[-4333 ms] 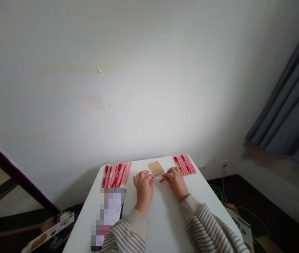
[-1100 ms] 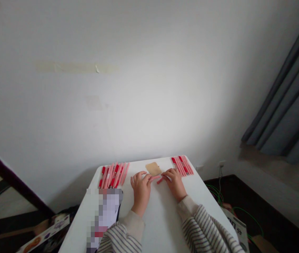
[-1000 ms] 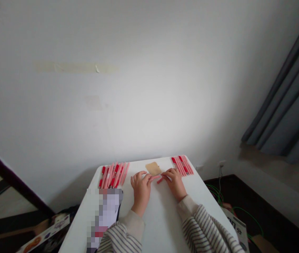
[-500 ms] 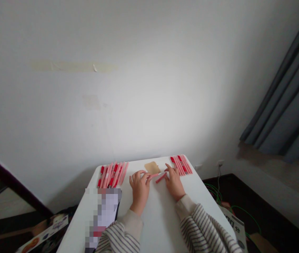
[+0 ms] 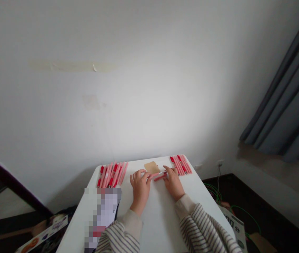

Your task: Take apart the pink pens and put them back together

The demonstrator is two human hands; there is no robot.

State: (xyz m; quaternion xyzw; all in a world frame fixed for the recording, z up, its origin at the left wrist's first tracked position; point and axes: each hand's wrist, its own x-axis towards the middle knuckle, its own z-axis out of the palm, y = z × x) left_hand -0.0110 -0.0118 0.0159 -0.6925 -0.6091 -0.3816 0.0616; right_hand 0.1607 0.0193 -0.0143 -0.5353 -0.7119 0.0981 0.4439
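My left hand (image 5: 140, 185) is closed, its thumb and fingers pinching a pink pen barrel (image 5: 154, 175) above the middle of the white table (image 5: 160, 214). A thin white part (image 5: 162, 172) sticks out of the barrel's right end. My right hand (image 5: 174, 183) is closed around a second pink pen piece (image 5: 159, 178), which points left just below the barrel. Its index finger reaches the white part's end. Whether the fingers grip that end is too small to tell.
Several pink and red pens (image 5: 112, 174) lie in a row at the table's left back, and several more pens (image 5: 181, 165) at the right back. A tan square piece (image 5: 151, 167) lies behind my hands. A pixelated phone-like object (image 5: 106, 214) is at the left. Green cables (image 5: 214, 191) run along the floor.
My right index finger has come down onto the white part. The pink piece in my right hand has shifted slightly left and lies flatter. My left hand has hardly moved.
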